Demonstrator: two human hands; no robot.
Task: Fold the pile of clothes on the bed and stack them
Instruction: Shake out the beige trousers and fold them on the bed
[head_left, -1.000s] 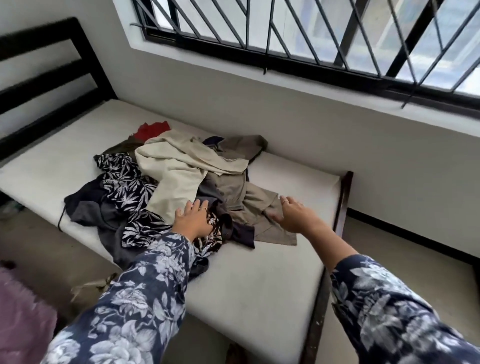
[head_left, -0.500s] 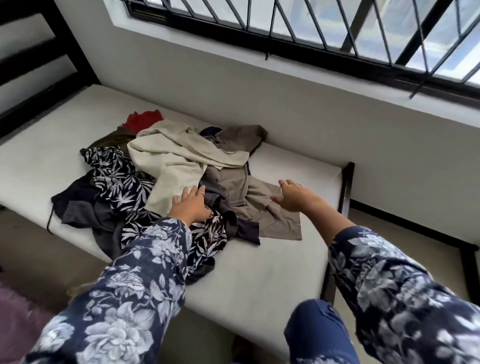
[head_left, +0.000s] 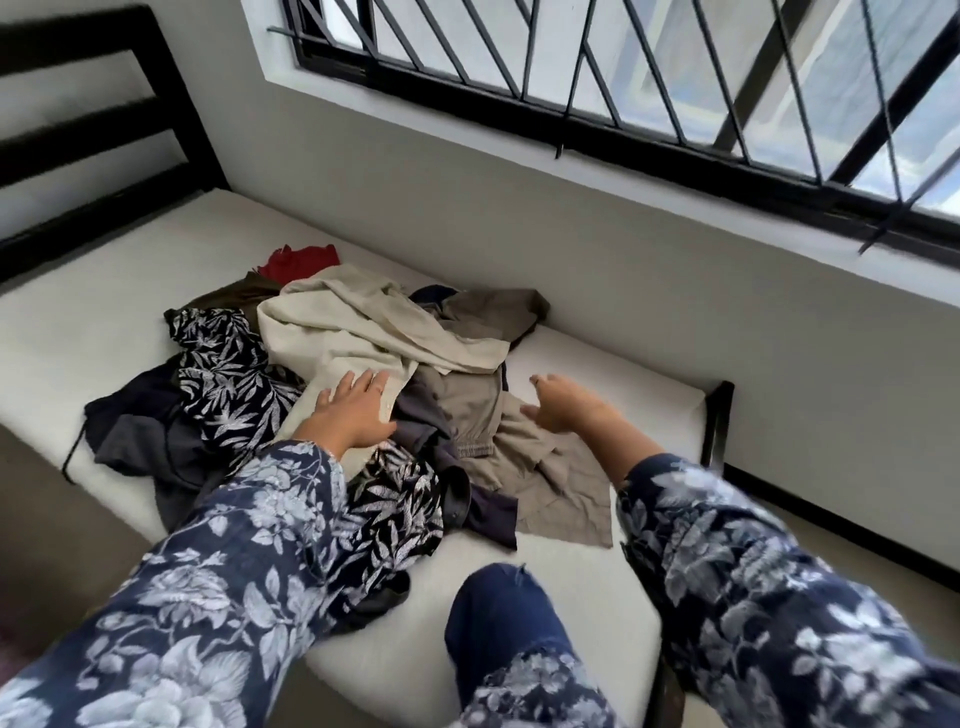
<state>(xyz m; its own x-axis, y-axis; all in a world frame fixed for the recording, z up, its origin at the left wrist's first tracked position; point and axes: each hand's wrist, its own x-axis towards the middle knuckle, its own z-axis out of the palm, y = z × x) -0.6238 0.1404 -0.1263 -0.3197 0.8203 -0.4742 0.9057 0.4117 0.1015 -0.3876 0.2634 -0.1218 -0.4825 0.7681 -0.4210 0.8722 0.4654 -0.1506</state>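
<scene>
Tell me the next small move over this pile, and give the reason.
Probably close the left hand on the cream garment and lift it off. It lies on top of the pile, the open hand already rests on it, and nothing is folded yet.

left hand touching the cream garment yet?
Touching. In the head view the left hand lies flat with fingers spread on the cream garment, no gap showing between palm and cloth.
</scene>
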